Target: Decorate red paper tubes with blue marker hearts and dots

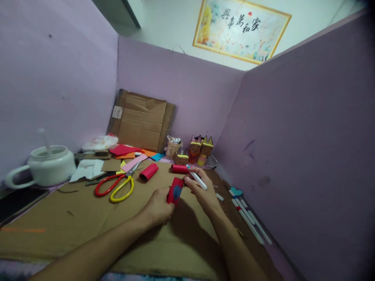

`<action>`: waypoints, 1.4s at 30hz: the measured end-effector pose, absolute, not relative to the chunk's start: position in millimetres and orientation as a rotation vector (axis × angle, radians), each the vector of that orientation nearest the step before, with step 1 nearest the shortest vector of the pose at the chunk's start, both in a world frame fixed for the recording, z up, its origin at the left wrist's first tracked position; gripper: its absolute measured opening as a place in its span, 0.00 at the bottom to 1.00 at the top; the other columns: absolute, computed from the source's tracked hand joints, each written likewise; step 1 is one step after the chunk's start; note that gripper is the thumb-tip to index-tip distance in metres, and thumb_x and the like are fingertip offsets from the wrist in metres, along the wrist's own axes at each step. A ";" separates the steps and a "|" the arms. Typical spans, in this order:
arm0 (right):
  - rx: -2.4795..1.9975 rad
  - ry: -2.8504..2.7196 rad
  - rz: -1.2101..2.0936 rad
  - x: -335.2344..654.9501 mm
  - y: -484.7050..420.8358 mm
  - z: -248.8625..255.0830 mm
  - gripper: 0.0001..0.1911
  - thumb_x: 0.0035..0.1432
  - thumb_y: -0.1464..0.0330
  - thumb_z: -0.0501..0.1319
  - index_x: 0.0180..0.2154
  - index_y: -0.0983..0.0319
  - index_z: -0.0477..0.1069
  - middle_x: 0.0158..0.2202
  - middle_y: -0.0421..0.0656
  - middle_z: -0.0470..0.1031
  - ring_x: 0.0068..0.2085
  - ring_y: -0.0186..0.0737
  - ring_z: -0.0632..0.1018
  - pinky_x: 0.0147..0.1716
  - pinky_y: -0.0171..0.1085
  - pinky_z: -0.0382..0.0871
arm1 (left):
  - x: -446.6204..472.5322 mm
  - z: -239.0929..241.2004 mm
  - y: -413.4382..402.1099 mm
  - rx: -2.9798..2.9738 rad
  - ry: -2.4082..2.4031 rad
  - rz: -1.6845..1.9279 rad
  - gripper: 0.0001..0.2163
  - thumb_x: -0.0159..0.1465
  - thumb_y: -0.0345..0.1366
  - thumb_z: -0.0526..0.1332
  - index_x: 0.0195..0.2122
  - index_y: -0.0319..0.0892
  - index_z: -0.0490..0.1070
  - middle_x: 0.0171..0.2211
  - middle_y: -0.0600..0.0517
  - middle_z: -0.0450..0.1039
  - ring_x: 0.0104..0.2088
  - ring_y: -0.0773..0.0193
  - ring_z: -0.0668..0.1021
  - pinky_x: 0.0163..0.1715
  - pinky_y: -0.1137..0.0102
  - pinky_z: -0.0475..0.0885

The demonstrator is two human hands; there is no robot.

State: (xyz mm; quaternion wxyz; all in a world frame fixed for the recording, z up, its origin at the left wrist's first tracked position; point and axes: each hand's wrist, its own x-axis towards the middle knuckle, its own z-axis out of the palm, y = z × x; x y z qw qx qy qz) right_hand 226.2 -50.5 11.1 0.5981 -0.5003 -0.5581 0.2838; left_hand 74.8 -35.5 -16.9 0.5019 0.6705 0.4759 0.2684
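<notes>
My left hand (158, 208) is closed round a red paper-covered tube (175, 191) with a blue heart on its side, held just above the brown cardboard sheet (88, 222). My right hand (202, 189) grips a white marker pen (198, 180), its tip pointing at the top of that tube. Two more red tubes lie on the cardboard beyond: one (148, 171) to the left and one (180, 168) just past my right hand. Scissors (118, 183) with one red and one yellow handle lie to the left of the tubes.
Purple partition walls enclose the desk on three sides. A white pot (47, 166) and a dark phone (17, 201) sit at the left. Coloured paper scraps (125, 152), a cardboard panel (140, 121) and small paper figures (199, 150) stand at the back. Several white markers (249, 218) lie along the right wall.
</notes>
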 end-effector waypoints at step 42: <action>-1.212 -1.419 0.239 207.7 -68.0 8.1 0.18 0.42 0.67 0.69 0.36 0.58 0.65 0.34 0.41 0.77 0.31 0.41 0.75 0.34 0.38 0.67 | 59.6 -11.5 -25.6 2.141 0.796 0.923 0.24 0.55 0.26 0.57 0.54 0.44 0.70 0.46 0.48 0.77 0.47 0.55 0.76 0.48 0.65 0.68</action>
